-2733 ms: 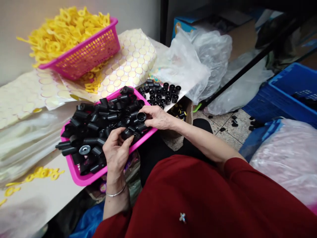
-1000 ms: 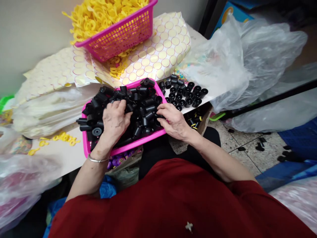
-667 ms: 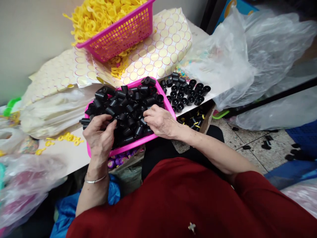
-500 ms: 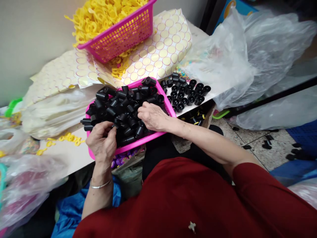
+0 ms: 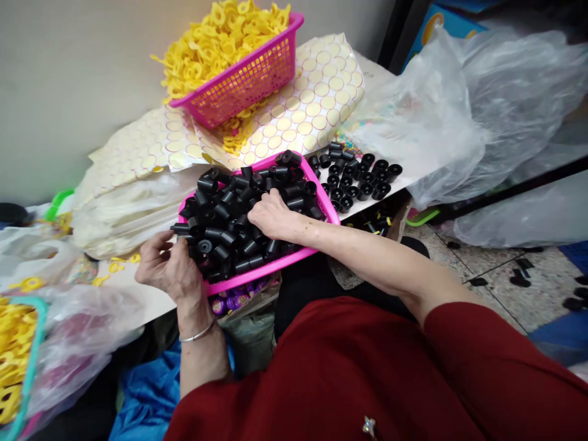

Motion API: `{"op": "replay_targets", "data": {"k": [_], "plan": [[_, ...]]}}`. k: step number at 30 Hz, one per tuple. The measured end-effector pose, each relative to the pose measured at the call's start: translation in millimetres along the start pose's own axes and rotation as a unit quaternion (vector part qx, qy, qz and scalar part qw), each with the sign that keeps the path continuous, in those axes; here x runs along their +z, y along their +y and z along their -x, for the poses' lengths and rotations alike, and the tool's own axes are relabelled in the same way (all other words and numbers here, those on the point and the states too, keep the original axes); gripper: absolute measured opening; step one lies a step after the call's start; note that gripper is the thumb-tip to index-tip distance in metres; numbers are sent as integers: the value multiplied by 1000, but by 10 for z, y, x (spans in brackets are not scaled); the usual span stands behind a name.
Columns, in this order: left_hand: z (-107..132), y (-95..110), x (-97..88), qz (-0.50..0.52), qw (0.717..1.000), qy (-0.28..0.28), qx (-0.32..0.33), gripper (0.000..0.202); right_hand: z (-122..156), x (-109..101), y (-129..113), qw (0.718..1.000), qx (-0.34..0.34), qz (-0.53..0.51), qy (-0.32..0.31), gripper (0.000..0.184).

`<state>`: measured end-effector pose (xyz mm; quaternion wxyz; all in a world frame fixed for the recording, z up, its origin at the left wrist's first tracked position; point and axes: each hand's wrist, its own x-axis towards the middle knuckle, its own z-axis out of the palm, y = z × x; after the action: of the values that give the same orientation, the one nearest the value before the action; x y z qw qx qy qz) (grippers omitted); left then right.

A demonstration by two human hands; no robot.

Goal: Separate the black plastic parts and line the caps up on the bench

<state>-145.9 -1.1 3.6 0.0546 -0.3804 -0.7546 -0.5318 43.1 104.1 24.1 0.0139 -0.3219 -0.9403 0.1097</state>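
Note:
A pink tray heaped with small black plastic caps sits at the table's near edge. My right hand lies on the middle of the heap, knuckles up, its fingers curled down among the caps. My left hand is just off the tray's left end, above the table edge. Its fingers are curled toward the thumb, close to a cap that sticks out sideways, and what they hold is hidden. A silver bangle circles the left wrist.
Black caps stand upright in rows right of the tray. Behind are sticker sheets and a pink basket of yellow rings. Clear plastic bags bulge at the right. A teal basket of yellow rings sits low left.
My left hand has drawn back off the heap to the tray's left end. My right hand has slid further left onto the heap. The view has shifted left.

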Motion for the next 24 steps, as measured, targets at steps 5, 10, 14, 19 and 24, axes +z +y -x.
{"op": "replay_targets", "data": {"k": [5,10,14,19,24], "plan": [[-316,-399,14,54,996,44,-64,34,262,29,226,994,10,-88,70,28],[-392,-517,85,101,985,-122,-68,30,566,76,407,871,111,-449,164,29],[-311,-337,157,120,981,-110,-102,31,677,148,407,715,131,-668,159,28],[-306,-200,207,30,976,-188,-108,37,707,196,401,659,116,-725,164,29],[-415,-206,241,-109,971,-214,19,24,717,219,390,665,112,-719,168,30]]}}
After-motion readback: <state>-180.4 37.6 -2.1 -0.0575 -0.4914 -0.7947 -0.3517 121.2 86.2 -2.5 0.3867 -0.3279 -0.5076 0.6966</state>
